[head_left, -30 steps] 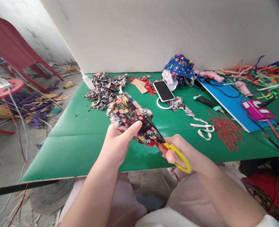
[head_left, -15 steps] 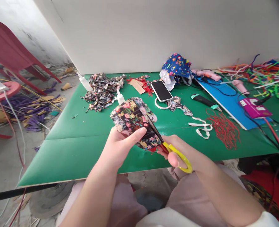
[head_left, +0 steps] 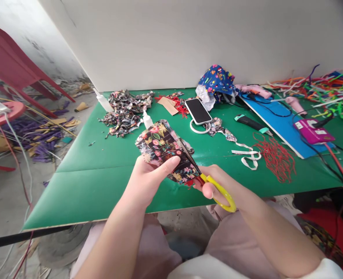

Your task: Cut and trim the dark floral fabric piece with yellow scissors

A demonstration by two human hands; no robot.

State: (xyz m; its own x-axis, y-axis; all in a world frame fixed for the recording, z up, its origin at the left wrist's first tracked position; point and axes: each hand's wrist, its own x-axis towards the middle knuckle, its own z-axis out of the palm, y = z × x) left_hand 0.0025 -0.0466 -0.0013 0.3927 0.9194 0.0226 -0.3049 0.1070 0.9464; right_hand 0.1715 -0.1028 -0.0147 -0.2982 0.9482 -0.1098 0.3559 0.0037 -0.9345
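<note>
Above the green table, my left hand (head_left: 148,178) grips a piece of black floral fabric (head_left: 160,145), its thumb pressed flat on top. My right hand (head_left: 215,180) is closed around the yellow handles of a pair of scissors (head_left: 222,195). The dark blades lie along the fabric's right edge, with a flap of cloth on their far side. Some red threads (head_left: 189,182) show under the fabric near my right fingers. Right behind the fabric stands a small white squeeze bottle (head_left: 147,120).
Floral scraps (head_left: 125,110) and another bottle (head_left: 104,101) lie at the back left of the green table (head_left: 93,193). A phone (head_left: 198,111), blue patterned cloth (head_left: 216,83), utility knife (head_left: 252,124), red threads (head_left: 278,159), blue board (head_left: 271,120) and purple box (head_left: 313,131) spread rightward.
The handles of the scissors have drawn slightly closer together as my right hand squeezes. The flap beside the blades has shifted a little. My left hand keeps its hold on the fabric.
</note>
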